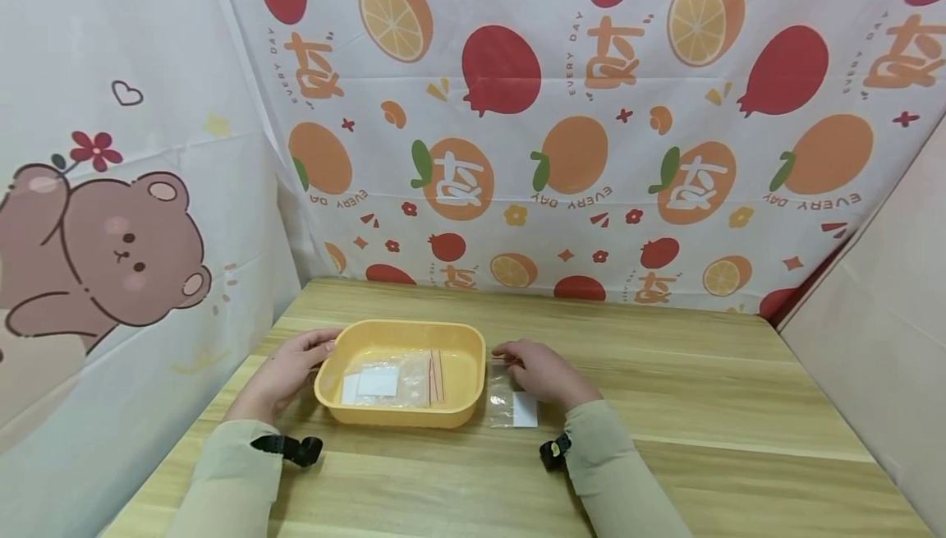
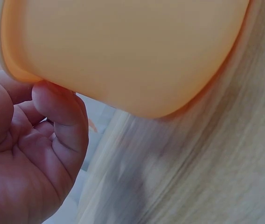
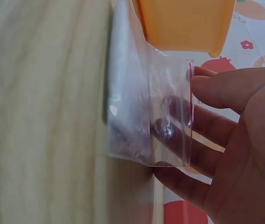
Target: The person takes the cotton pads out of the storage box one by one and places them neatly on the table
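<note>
A yellow plastic tray [image 1: 405, 417] stands on the wooden table, with clear zip-lock bags [image 1: 412, 382] and white cards [image 1: 378, 382] inside it. My left hand [image 1: 291, 370] is at the tray's left end, its curled fingers gripping the rim, as the left wrist view shows close up. To the right of the tray, my right hand [image 1: 545, 370] pinches another clear zip-lock bag [image 3: 132, 112] between thumb and fingers at its red-lined edge. Its other fingers spread behind the see-through film. A white card [image 1: 525, 410] shows at this bag's near end.
Wood-grain table [image 1: 665, 472] extends right of and in front of the tray. A fruit-print cloth [image 1: 562, 234] hangs along the back edge. On the left hangs a white cloth with a bear [image 1: 136, 250], and a plain pale panel [image 1: 872, 374] borders the right side.
</note>
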